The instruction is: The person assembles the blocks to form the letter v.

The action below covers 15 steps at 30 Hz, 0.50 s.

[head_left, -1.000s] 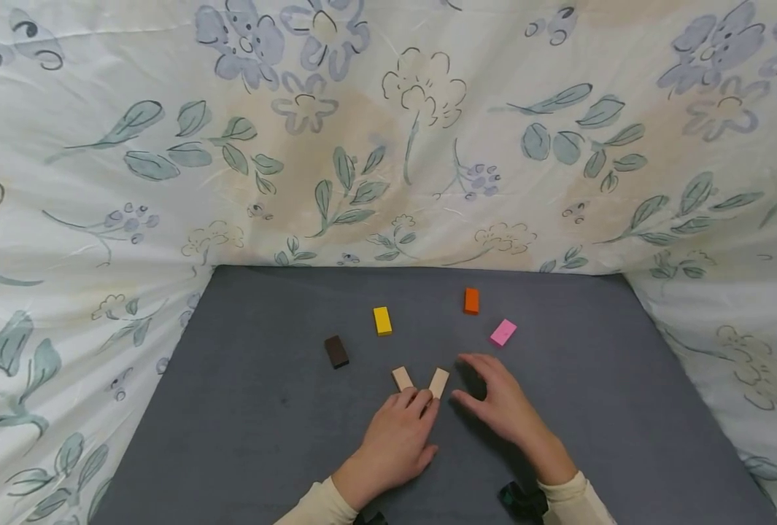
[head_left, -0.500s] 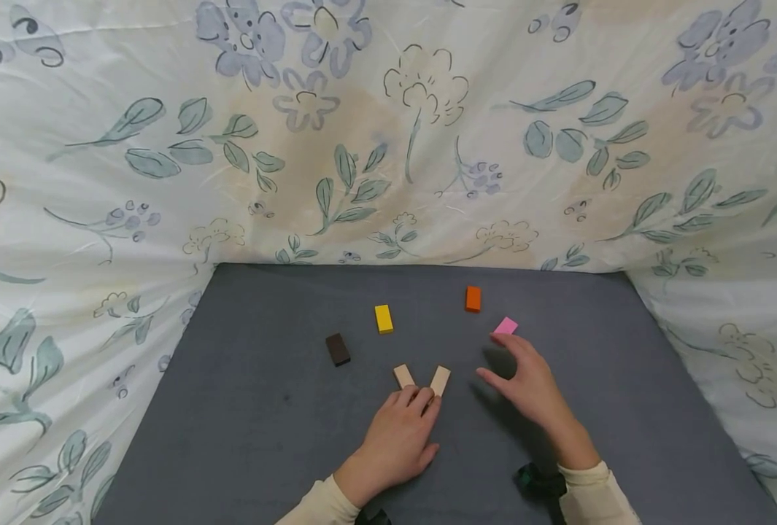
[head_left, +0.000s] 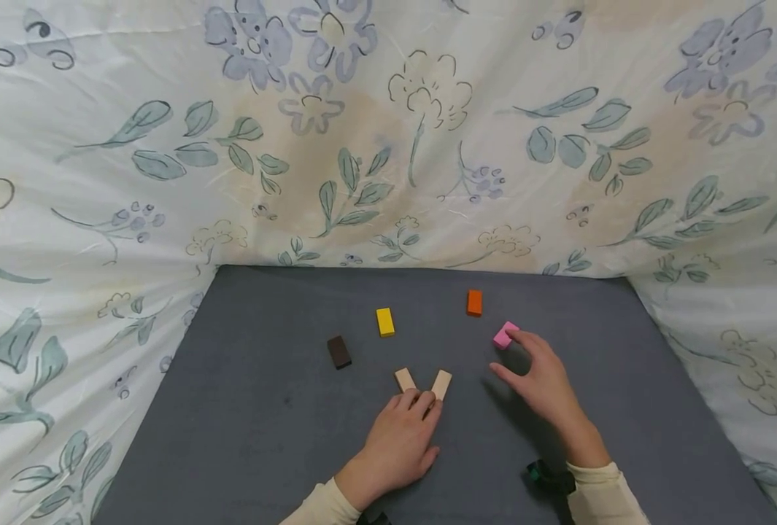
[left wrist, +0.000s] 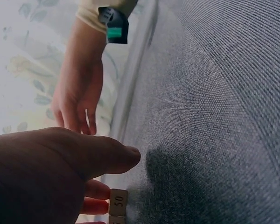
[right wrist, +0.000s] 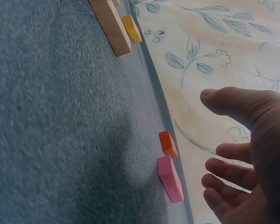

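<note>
1. The left hand (head_left: pixel 395 445) touches two wooden blocks (head_left: pixel 441 383) with extended fingers, thumb held apart.
2. Those blocks lie in a V on the grey cloth (head_left: pixel 244 445).
3. The right hand (head_left: pixel 547 383) hovers near the pink block (head_left: pixel 503 338), its thumb and fingers wide apart.
4. An orange block (head_left: pixel 474 302), a yellow block (head_left: pixel 384 321) and a brown block (head_left: pixel 338 352) lie farther back.

Six blocks (head_left: pixel 503 336), two hands (head_left: pixel 397 441)

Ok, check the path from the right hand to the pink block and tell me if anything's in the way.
Nothing visible stands between the right hand and the pink block; the orange block lies farther back and to its left.
</note>
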Each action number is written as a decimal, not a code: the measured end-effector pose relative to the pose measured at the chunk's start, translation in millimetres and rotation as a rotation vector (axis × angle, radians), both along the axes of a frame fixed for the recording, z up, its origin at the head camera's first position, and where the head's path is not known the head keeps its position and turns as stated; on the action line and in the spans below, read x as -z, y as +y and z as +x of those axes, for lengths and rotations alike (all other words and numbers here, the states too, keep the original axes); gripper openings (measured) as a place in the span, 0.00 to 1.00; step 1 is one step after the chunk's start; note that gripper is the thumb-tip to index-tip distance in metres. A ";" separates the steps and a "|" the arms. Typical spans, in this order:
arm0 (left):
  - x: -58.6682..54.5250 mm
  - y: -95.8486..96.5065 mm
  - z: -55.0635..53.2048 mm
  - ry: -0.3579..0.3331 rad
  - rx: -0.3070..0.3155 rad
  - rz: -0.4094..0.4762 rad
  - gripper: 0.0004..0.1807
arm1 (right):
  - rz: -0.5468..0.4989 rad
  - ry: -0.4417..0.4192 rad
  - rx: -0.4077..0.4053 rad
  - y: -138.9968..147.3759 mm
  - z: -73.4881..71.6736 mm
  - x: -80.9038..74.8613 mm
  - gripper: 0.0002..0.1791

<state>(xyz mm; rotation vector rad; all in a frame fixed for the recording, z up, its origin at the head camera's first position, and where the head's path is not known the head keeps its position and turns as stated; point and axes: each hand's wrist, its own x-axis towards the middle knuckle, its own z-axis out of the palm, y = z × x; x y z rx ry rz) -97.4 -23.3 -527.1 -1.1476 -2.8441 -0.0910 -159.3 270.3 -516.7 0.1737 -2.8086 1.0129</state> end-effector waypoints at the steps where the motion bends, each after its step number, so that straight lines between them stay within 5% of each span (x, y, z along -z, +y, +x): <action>1: -0.3 -0.1 0.6 -0.005 -0.001 0.000 0.34 | 0.000 -0.005 0.001 0.7 -0.1 0.0 0.42; 15: 4.7 -0.8 0.5 0.021 0.002 0.012 0.36 | 0.014 -0.021 0.011 15.3 -12.4 -1.9 0.42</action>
